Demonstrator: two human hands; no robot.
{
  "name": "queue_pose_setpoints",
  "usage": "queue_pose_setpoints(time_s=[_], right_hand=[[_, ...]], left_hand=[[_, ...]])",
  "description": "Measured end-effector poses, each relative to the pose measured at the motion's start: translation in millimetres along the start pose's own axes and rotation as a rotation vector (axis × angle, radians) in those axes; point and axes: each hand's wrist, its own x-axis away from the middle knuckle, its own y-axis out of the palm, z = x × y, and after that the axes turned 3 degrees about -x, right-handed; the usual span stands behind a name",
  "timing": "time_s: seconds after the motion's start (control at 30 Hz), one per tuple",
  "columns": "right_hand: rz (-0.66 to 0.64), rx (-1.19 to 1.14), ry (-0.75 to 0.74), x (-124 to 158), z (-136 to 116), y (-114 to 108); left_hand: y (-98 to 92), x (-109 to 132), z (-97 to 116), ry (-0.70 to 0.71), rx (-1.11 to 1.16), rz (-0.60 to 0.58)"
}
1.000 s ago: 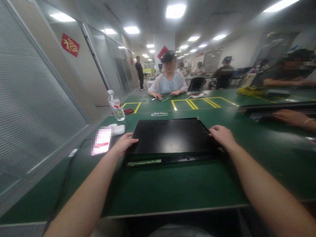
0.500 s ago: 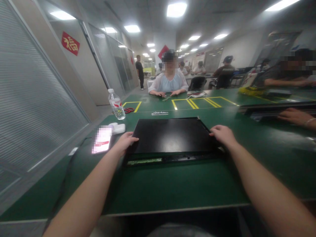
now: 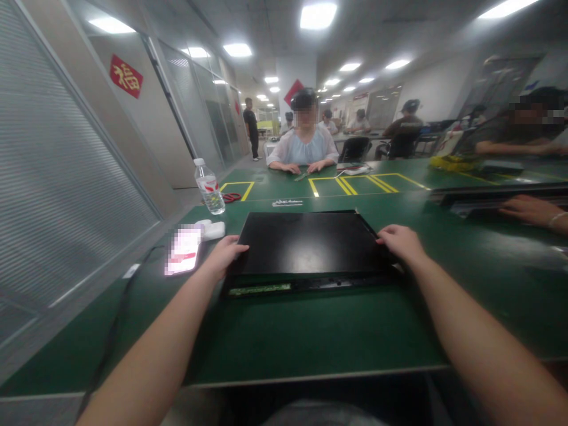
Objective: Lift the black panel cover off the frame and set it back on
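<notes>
A flat black display panel point(image 3: 306, 242) lies face up in front of me, over a black frame point(image 3: 337, 283) whose near edge sticks out below it. A green circuit board strip point(image 3: 261, 290) shows in the left part of that near edge. My left hand point(image 3: 228, 255) grips the panel's left side, thumb on top and the other fingers mostly hidden beneath. At the opposite side my right hand point(image 3: 402, 242) pinches the panel's right edge. Whether either hand also holds the frame, I cannot tell.
Left of the panel are a lit phone point(image 3: 184, 251), a white case point(image 3: 214, 230), a water bottle point(image 3: 209, 188) and red-handled scissors point(image 3: 231, 197). Small white pieces point(image 3: 287, 203) lie beyond it. A co-worker's hand point(image 3: 528, 210) rests at another black panel on the right.
</notes>
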Motion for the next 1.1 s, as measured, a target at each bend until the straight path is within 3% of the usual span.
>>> queue_pose_setpoints(time_s=[0.57,0.77,1.1], right_hand=[[0.002,-0.075,0.059,3.9,-5.1,0.0],[0.0,-0.088,0.053,1.2,-2.5,1.3],[0.006,-0.09,0.049,-0.3,0.1,2.5]], left_hand=[[-4.0,-0.9,3.6,0.044,0.083,-0.016],[-7.0,-6.9,-1.5,0.16,0.023,0.011],[-6.9,-7.7,-4.8,0.149,-0.091,0.047]])
